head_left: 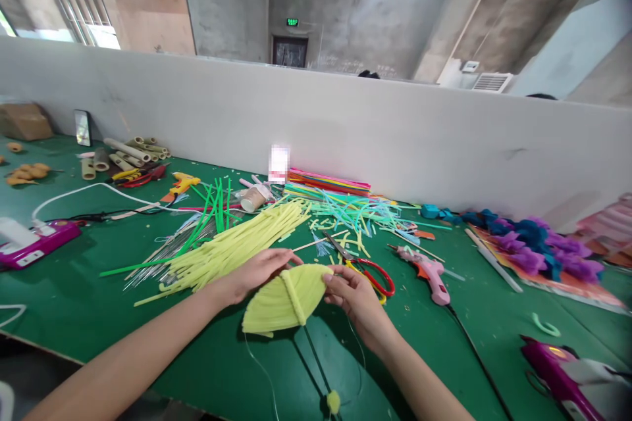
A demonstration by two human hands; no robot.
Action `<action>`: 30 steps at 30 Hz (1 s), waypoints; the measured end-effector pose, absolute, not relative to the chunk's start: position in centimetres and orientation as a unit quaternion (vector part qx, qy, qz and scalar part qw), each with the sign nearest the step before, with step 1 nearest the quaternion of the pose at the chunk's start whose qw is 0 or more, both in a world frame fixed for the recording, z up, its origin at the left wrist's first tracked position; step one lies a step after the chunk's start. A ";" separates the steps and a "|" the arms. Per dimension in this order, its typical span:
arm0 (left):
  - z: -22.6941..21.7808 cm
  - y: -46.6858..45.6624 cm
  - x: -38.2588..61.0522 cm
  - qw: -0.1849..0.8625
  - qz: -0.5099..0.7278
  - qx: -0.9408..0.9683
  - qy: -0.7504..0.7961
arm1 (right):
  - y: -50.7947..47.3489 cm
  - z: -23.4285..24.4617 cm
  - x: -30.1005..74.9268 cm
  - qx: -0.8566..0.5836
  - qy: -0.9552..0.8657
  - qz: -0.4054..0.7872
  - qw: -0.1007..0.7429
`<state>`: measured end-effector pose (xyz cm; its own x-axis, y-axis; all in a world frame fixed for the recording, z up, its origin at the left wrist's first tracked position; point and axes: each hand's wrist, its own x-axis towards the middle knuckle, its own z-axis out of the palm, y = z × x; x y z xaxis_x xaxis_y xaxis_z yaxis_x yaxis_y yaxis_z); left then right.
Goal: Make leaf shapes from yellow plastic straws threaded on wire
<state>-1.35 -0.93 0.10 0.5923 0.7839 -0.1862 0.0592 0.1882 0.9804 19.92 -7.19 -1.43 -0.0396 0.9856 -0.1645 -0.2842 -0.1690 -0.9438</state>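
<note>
A pale yellow, leaf-shaped piece made of pipe cleaners is held up over the table, with a thicker ridge across its middle. Its upper left edge is gripped by my left hand, whose fingertips are partly behind it. At its right tip, my right hand pinches the piece between thumb and fingers. Below it a thin dark stick runs down to a small yellow ball. A fine clear thread hangs on each side. Just beyond my hands lies a bundle of yellow pipe cleaners.
Red-handled scissors and a pink glue gun with a black cord lie right. Further back are a yellow glue gun, bamboo tubes and coloured stems. Purple power strips sit at both sides; a white partition stands behind.
</note>
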 end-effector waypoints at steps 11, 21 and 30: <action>1.2 -2.1 -1.2 0.735 0.134 0.580 0.325 | -7.4 -1.5 18.9 -0.467 -0.463 0.570 0.492; 1.1 -2.1 -1.1 0.766 0.131 0.542 0.320 | -7.5 -1.3 19.0 -0.461 -0.469 0.572 0.490; 0.8 -2.1 -1.0 0.756 0.121 0.537 0.353 | -7.5 -1.5 19.0 -0.464 -0.485 0.566 0.479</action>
<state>-1.02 -2.06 0.76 0.7215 0.5625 -0.4038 0.1958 0.3936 0.8982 18.97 -7.51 -1.50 -0.1115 0.9918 -0.0617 -0.0924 -0.0722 -0.9931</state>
